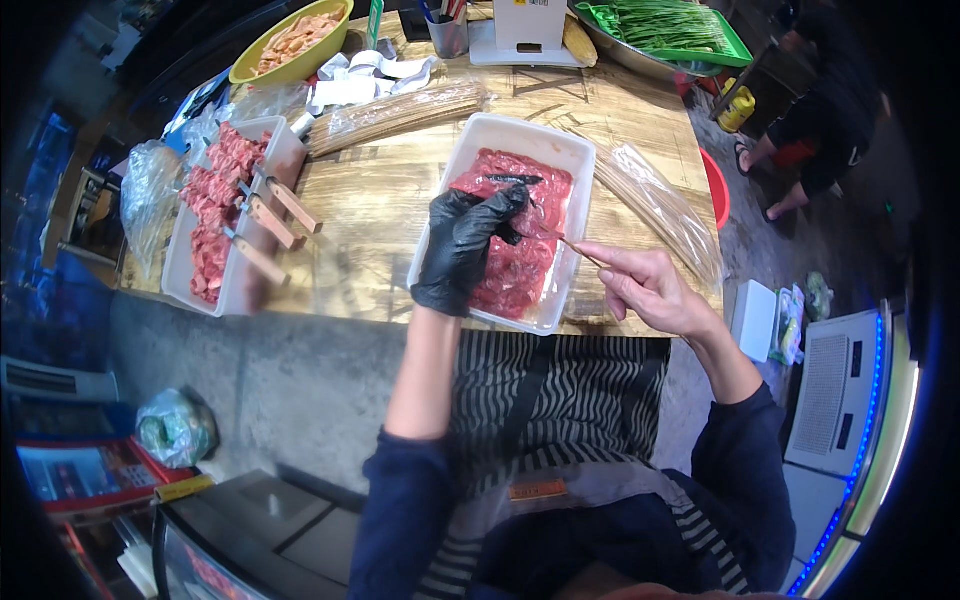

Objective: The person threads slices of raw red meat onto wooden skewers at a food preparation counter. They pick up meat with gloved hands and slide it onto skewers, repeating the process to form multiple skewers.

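Observation:
In front of me a white plastic tub (581,154) holds sliced raw red meat (517,274). My left hand (461,244), in a black glove, is over the tub and pinches a slice of meat (536,225). Bare, my right hand (649,289) grips a thin wooden skewer (589,255) between thumb and fingers beside the tub's right rim. The skewer's far end meets the slice at the gloved fingertips; how deep it goes is hidden. A dark strip (514,179), perhaps part of the glove, shows above the left fingers.
At left, a second tub (259,247) carries meat threaded on wooden-handled skewers (274,210). Bagged bamboo skewers (397,116) lie behind, with another pack (660,202) at right. A yellow bowl (337,37) and a green basket of greens (731,56) stand at the back. Another person (814,135) is beyond the table.

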`<state>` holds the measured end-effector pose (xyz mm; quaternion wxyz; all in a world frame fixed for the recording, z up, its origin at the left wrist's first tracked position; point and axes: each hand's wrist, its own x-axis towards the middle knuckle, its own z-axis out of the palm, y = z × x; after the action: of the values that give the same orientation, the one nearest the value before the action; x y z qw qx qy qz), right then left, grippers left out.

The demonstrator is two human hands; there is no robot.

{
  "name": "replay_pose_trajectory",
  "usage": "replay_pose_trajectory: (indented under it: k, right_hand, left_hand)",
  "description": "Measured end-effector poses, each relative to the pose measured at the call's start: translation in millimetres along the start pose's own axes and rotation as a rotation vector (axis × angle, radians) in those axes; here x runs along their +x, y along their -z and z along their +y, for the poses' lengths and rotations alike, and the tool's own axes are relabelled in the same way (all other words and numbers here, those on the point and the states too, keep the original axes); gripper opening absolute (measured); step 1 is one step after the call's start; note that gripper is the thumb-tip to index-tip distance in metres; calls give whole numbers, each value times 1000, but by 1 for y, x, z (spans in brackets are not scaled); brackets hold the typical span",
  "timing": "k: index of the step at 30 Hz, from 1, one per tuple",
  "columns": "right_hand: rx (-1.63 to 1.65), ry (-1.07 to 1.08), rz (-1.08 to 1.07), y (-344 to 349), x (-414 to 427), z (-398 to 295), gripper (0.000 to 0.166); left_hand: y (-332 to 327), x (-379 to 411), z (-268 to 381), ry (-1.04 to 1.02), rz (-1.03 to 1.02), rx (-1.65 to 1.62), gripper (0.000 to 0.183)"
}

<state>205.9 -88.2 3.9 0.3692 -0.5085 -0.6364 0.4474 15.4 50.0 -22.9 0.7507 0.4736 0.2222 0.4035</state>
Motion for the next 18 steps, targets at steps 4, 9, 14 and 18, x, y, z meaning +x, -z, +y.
replay_pose_trajectory:
  k: [4,9,14,18]
  right_hand:
    - [32,-18,5,2,-4,-2,39]
    - [34,-13,-16,6,-7,-2,38]
    - [38,4,-12,7,-7,0,37]
    - [26,4,7,7,-5,-1,37]
  left_hand:
    - [9,-2,-3,114,-170,-352,35]
    - [11,-3,-12,53,-111,-276,30]
    - [3,-5,-11,43,-132,-73,20]
    - [-20,-9,-4,-2,-35,36,17]
